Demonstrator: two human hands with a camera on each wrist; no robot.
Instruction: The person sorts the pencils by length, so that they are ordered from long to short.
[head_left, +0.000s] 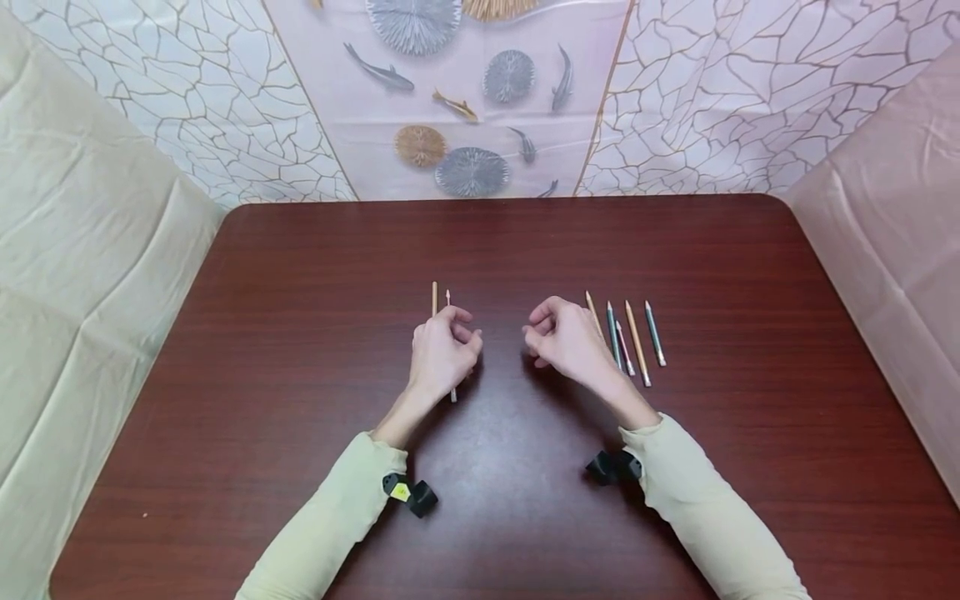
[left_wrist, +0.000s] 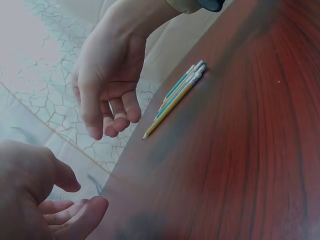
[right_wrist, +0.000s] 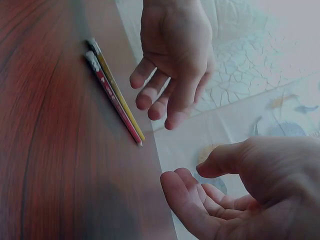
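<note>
My left hand (head_left: 444, 350) hovers over two pencils lying side by side, its fingers loosely bent and holding nothing. One is a red pencil (right_wrist: 114, 98), the other a yellow pencil (right_wrist: 118, 90); in the head view the hand covers their middles. Opposite it, my right hand (head_left: 570, 340) is also without anything in its grasp, thumb and fingers apart. Just to its right lie several pencils in a loose row, among them a yellow pencil (head_left: 637, 343), a teal pencil (head_left: 655, 333) and a short dark red pencil (head_left: 625, 348). A gap separates the hands.
The dark red-brown wooden table (head_left: 300, 275) meets a patterned cloth (head_left: 465, 100) at its back edge. Pale cloth hangs along both sides. Small black cameras sit on the left wrist (head_left: 422, 498) and the right wrist (head_left: 602, 468).
</note>
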